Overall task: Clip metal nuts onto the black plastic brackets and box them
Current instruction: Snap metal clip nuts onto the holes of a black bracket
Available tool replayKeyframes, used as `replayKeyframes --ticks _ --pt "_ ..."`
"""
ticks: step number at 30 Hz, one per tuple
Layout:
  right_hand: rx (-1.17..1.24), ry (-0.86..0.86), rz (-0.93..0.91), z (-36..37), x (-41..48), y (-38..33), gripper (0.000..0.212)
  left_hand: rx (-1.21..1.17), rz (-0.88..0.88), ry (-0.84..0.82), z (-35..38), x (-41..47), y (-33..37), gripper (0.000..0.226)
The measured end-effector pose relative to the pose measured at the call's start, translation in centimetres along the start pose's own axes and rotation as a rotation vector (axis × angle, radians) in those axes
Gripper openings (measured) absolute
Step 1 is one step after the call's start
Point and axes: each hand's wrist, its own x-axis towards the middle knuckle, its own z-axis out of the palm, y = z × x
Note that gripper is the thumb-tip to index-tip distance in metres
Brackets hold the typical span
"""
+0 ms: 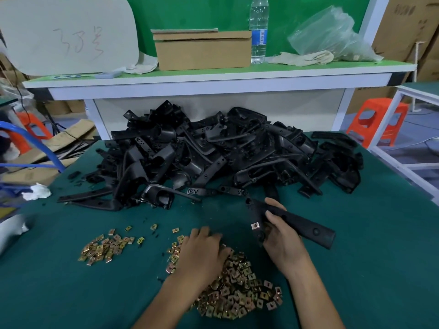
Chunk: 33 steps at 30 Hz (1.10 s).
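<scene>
Forearms: two, bare, entering from the bottom edge, elbows cut off.

Metal nuts, main heap (240, 290): brass-coloured square clips on the green table mat (356, 269), lying under and just behind the left fingers; part of the heap is hidden by the left hand and wrist.

Left hand (202, 252): palm down on the heap, fingers curled loosely into the nuts. Fingertips are buried or turned away; whether a nut is pinched between them cannot be told.

Metal nuts, second patch (104, 248): smaller, spread thin, well apart to the left of the left fingers, with a few strays beyond.

Right hand (282, 233): closed around a black plastic bracket (306, 224), thumb on top, other fingers wrapped beneath and mostly hidden. The bracket's long arm runs out to the right past the fingers; its short arm bends down ahead of the thumb.

Clipped nut (255, 226): one, silver-pink, seated on the bracket's short arm just left of the right thumb.

Bracket pile (225, 153): black parts heaped beyond both sets of fingers; single pieces are hard to separate, dark on dark.

Cardboard box (203, 49): on the shelf far beyond the fingers, lid ajar, contents unseen.

Water bottle (259, 29): right of the box, cap cut off by the top edge.

Plastic bag (332, 34): crumpled, clear, contents indistinct.
</scene>
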Motion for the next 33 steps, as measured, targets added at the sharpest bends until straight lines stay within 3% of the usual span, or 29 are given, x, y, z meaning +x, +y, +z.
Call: replayKeyframes --ticks 4,9,14,17,21,27,33 --pt "-0.003 0.007 0.026 0.2 -0.2 -0.1 0.039 -0.095 0.052 0.038 0.0 0.0 0.0 0.021" --pt "0.019 -0.011 0.054 0.4 -0.4 -0.4 0.031 -0.278 0.027 0.151 -0.7 0.3 -0.1 0.027" --pt "0.032 -0.068 0.064 1.1 -1.1 -0.6 0.027 -0.769 -0.086 0.147 -2.7 0.2 0.3 0.012" --pt "0.018 -0.111 0.065 1.2 -1.6 -0.6 0.025 -1.185 -0.175 0.051 -3.3 0.2 1.2 0.012" --pt "0.014 -0.161 0.065 1.1 -1.7 -0.6 0.026 -1.512 -0.258 -0.055 -4.0 0.3 2.3 0.009" --pt "-0.001 -0.203 0.070 1.3 -1.6 -0.4 0.034 -1.648 -0.305 -0.064 -3.6 0.4 2.9 0.007" --pt "0.001 -0.221 0.070 1.2 -1.4 -0.1 0.030 -1.598 -0.279 0.023 -3.4 0.5 2.7 0.015"
